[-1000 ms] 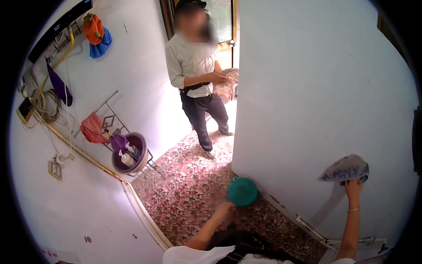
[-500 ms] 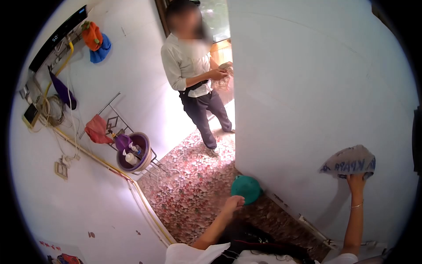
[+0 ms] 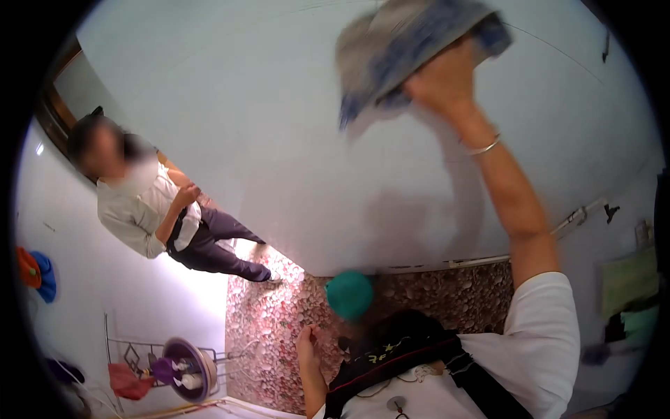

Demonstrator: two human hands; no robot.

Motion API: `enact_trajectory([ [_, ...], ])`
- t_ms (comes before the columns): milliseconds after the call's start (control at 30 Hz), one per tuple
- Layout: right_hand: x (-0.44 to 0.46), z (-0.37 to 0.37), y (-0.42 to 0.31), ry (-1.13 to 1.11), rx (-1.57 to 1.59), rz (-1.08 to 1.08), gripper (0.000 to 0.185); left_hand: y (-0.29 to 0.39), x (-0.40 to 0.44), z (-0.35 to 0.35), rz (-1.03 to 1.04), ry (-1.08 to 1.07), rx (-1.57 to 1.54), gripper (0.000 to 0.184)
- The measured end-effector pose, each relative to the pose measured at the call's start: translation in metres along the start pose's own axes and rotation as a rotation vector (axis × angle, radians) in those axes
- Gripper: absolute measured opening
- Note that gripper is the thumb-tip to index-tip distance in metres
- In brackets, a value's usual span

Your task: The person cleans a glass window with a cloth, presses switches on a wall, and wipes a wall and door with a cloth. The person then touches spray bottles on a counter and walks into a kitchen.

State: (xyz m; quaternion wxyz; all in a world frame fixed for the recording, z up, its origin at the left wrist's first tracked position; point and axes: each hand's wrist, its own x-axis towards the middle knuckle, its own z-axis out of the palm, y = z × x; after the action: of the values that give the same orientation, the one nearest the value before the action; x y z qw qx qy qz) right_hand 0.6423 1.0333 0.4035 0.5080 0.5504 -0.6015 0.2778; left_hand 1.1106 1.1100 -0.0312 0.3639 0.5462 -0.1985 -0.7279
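- Right hand [image 3: 447, 80] grips the grey-and-blue cloth [image 3: 412, 42] by its lower edge, against the wall [image 3: 300, 174]; likely light and limp, best held bunched.
- Left hand [image 3: 307, 346] hangs low; blur hides whether it is open.
- Since the earlier frame, the cloth has moved higher up the wall.

The person wears a white short-sleeved top [image 3: 541, 318], a slim silvery bangle [image 3: 485, 146] on the right wrist [image 3: 477, 133], black straps [image 3: 488, 384], one red-edged with yellowish markings [image 3: 382, 353], and a round pendant [image 3: 396, 403].
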Motion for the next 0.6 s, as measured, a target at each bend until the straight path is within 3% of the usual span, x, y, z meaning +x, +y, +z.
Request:
enact_trajectory([
  [67,-0.046,0.008,-0.03,-0.095,0.006,-0.213,0.029,0.023,0.0,0.003,0.024,-0.059,-0.005,0.02],
  [100,-0.079,0.008,-0.038,-0.521,-0.034,-0.188,0.032,0.03,-0.003,0.006,0.044,-0.101,-0.029,0.02],
  [133,-0.102,0.01,-0.044,-0.966,0.13,-0.035,0.031,0.039,-0.001,0.009,0.041,-0.118,-0.027,0.02],
  [233,-0.216,0.045,-0.031,-0.812,0.013,-0.183,0.031,0.057,0.011,0.008,0.067,-0.083,0.056,0.019],
  [300,-0.234,0.042,-0.018,-0.515,0.249,0.122,0.036,0.069,0.009,0.008,0.077,-0.11,0.082,0.019],
  [400,-0.118,-0.039,-0.008,-0.602,0.159,0.082,0.038,0.076,0.011,0.004,0.082,-0.11,0.092,0.017],
  [433,-0.105,-0.016,0.024,-0.271,0.325,0.26,0.039,0.072,0.02,-0.003,0.062,-0.13,0.061,0.017],
  [467,-0.08,-0.002,0.053,-0.11,-0.003,0.258,0.039,0.071,0.025,-0.011,0.042,-0.15,0.029,0.018],
  [500,-0.045,0.0,0.065,-0.033,-0.117,0.361,0.034,0.071,0.022,-0.01,0.04,-0.079,0.029,0.018],
  [533,0.012,-0.022,0.07,-0.196,-0.168,0.373,0.031,0.07,0.023,-0.013,0.034,-0.073,0.028,0.018],
  [600,0.079,-0.042,0.055,-0.136,-0.207,0.338,0.029,0.067,0.028,-0.022,0.02,-0.089,0.034,0.019],
])
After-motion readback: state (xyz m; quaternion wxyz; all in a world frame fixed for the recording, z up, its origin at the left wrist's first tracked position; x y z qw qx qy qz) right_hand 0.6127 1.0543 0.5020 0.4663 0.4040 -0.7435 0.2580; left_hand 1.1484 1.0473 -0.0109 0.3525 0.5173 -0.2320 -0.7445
